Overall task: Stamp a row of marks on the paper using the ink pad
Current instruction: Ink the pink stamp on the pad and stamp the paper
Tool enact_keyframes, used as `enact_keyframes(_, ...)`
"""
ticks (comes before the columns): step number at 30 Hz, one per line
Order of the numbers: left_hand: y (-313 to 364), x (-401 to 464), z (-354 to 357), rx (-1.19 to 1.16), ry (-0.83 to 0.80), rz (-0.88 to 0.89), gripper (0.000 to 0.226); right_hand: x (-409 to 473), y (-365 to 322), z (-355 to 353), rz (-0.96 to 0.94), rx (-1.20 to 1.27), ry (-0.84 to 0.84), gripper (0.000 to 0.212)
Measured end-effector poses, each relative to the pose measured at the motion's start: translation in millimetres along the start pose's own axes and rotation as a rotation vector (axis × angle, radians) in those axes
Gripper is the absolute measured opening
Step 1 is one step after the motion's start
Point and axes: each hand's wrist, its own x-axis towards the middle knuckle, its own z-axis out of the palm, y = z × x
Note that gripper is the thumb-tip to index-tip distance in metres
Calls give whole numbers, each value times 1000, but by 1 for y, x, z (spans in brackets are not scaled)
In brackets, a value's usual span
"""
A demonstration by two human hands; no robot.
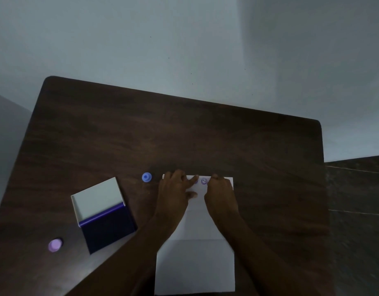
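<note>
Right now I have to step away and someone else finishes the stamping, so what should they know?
Left hand lies flat on the paper, holding its far edge down.
Right hand is closed, pressing down at the far right of the row; the stamp itself is hidden.
Ink pad lies open to the left; a blue stamp and a purple stamp sit unused on the table.
Done: at least two smiley marks.
Left: lift off and check the row.

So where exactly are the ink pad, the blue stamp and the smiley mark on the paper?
ink pad (pixel 108 229): head view, on the dark inked surface of the open case.
blue stamp (pixel 146 177): head view, on its round top.
smiley mark (pixel 203 181): head view, on the printed face between the two hands.
</note>
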Motion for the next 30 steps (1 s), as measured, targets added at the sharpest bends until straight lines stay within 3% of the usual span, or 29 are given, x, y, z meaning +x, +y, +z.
enact_keyframes(16, -2, 0, 1, -42, 2, 2, 53, 1, 8, 8, -66, 30, -10, 42)
enact_keyframes(21, -3, 1, 2, -18, -4, 3, 55, 1, 7, 11, -73, 22, 29, 34)
enact_keyframes(28, -2, 3, 2, -12, -23, -9, 58, 1, 13, 11, -27, 65, 9, 50)
enact_keyframes(30, -1, 5, 4, -45, -19, -42, 58, -6, 20, 7, -8, 100, 22, 45)
